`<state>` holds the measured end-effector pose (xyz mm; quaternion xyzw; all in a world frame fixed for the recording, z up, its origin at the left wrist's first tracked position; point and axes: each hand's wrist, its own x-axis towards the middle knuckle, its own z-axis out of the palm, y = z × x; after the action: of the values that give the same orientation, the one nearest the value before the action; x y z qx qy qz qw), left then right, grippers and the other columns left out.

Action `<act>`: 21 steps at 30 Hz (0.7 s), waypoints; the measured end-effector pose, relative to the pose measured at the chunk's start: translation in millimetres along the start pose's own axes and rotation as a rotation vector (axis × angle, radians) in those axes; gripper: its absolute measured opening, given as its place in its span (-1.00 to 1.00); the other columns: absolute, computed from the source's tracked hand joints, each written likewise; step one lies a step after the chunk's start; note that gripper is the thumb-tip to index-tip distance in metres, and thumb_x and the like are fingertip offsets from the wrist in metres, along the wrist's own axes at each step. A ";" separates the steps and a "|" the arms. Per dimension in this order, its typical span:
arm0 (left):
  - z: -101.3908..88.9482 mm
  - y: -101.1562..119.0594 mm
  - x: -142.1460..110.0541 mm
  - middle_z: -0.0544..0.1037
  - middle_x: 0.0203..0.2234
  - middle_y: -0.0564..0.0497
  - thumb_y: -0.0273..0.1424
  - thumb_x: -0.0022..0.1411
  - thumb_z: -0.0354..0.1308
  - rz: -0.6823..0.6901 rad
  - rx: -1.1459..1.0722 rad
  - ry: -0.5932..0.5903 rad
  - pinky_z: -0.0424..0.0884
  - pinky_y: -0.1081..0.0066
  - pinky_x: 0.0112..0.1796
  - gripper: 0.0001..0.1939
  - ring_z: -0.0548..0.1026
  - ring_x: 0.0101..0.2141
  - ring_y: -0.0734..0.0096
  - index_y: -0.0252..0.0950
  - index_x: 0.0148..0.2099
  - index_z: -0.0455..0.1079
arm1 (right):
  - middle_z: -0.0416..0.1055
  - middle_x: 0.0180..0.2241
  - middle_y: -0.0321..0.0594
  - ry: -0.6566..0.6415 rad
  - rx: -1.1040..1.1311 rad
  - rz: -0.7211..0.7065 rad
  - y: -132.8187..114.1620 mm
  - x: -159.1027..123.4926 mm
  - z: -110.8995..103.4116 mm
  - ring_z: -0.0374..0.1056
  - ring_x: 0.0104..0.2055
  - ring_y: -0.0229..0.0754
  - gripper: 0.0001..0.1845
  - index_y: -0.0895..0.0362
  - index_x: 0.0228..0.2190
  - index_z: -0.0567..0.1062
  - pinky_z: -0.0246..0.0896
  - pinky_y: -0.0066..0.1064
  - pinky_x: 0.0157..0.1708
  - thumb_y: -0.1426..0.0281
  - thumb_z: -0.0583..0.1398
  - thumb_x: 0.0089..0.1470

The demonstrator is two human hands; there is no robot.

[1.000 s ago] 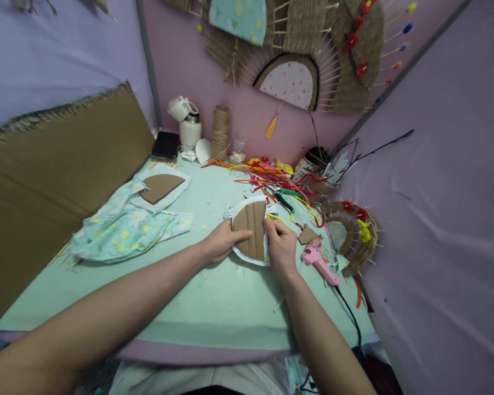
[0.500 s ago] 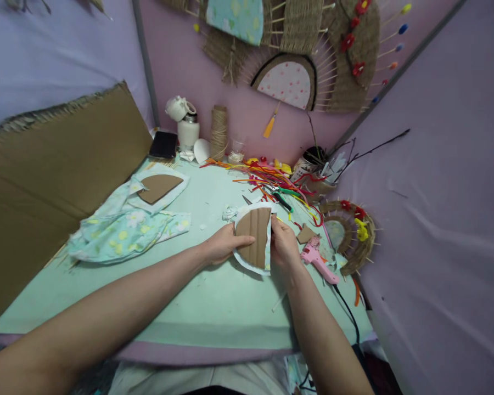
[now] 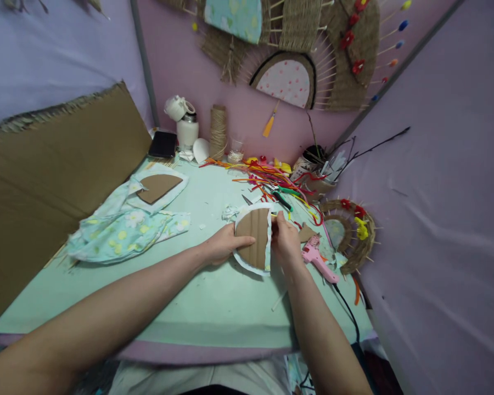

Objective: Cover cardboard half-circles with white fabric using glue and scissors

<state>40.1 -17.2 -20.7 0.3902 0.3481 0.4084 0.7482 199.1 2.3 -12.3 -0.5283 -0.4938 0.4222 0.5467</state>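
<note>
One half-circle of cardboard (image 3: 251, 237) is between the left hand (image 3: 222, 244) and the right hand (image 3: 287, 240), over the near middle of the pale green table (image 3: 218, 302). Whether its lower side touches the table, I cannot tell. Its long axis is the straight side, which runs from far to near, almost in line with the look of the person. This straight side faces the right hand, and the round side faces the left hand. A white cloth edge (image 3: 268, 248) goes around the cardboard.

The left hand is clamped on the round side: its thumb (image 3: 243, 241) lies flat on the cardboard, and the other fingers are behind, out of sight. The right hand is just beside the upper part of the straight side, with the fingers bent. I cannot tell if these fingers press on the cloth, hold something small, or only stay near. So both hands are close to the piece, but only the left one surely grips it.

To the right of the right hand lies a pink glue gun (image 3: 320, 262), and beyond the piece there are pliers (image 3: 282, 200). About writing: the can (image 3: 301, 169) at the back carries a dark print, too small to be read. On the white bottle (image 3: 187, 133) and on the glue gun I can read no brand or label.
</note>
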 end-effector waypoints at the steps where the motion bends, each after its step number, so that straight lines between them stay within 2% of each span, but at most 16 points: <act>1: 0.3 0.0 -0.4 0.57 -0.23 -0.11 -0.41 -0.12 0.36 -0.009 -0.008 -0.020 0.36 0.22 -0.14 -0.53 0.50 -0.23 0.23 -0.37 -0.10 0.41 | 0.08 -0.70 -0.41 -0.009 0.011 0.019 1.3 1.5 0.0 -0.03 -0.66 -0.32 -0.43 0.11 -0.64 0.33 -0.09 -0.45 -0.65 -0.09 0.03 0.08; 7: -0.4 -1.1 -1.3 0.57 -0.29 -0.08 -0.41 -0.11 0.35 -0.064 0.051 -0.024 0.35 0.24 -0.16 -0.59 0.50 -0.24 0.22 -0.37 -0.16 0.41 | 0.04 -0.72 -0.45 0.016 -0.025 -0.001 -2.2 -0.7 -1.6 -0.07 -0.66 -0.34 -0.50 0.11 -0.68 0.29 -0.12 -0.44 -0.65 -0.01 0.18 -0.01; 12: -6.4 -3.0 1.8 0.56 -0.26 -0.07 -0.43 -0.05 0.29 0.020 0.249 -0.031 0.34 0.28 -0.17 -0.64 0.47 -0.22 0.23 -0.36 -0.14 0.40 | 0.24 -0.63 -0.35 0.078 -0.108 -0.101 -8.2 -5.3 -3.0 0.09 -0.52 -0.27 -0.62 0.14 -0.68 0.40 -0.02 -0.44 -0.53 0.13 0.29 -0.10; 15: -5.5 -1.2 1.9 0.55 -0.23 -0.10 -0.41 -0.06 0.29 -0.002 0.197 -0.030 0.35 0.26 -0.17 -0.60 0.47 -0.22 0.23 -0.37 -0.12 0.38 | 0.17 -0.68 -0.37 0.065 -0.099 -0.080 -5.8 -2.2 -3.0 0.05 -0.58 -0.29 -0.55 0.13 -0.67 0.41 -0.05 -0.44 -0.59 0.04 0.21 -0.03; 19: -1.5 1.7 0.6 0.55 -0.23 -0.13 -0.39 -0.11 0.33 -0.027 0.075 -0.010 0.35 0.24 -0.15 -0.54 0.48 -0.22 0.23 -0.39 -0.11 0.38 | 0.10 -0.72 -0.40 -0.064 0.029 0.070 -0.1 3.6 -2.4 -0.03 -0.70 -0.32 -0.34 0.14 -0.57 0.46 -0.13 -0.44 -0.69 -0.15 -0.03 0.06; 21: -1.1 1.3 0.8 0.56 -0.25 -0.11 -0.40 -0.12 0.34 -0.032 0.062 -0.010 0.35 0.24 -0.15 -0.55 0.48 -0.23 0.23 -0.38 -0.13 0.39 | 0.08 -0.72 -0.43 -0.077 0.046 0.083 0.8 3.7 -2.0 -0.05 -0.70 -0.33 -0.39 0.14 -0.57 0.45 -0.13 -0.45 -0.69 -0.15 0.04 0.02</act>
<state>39.0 -15.8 -20.2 0.4095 0.3631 0.3836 0.7439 201.8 5.6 -12.6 -0.5190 -0.4824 0.4758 0.5211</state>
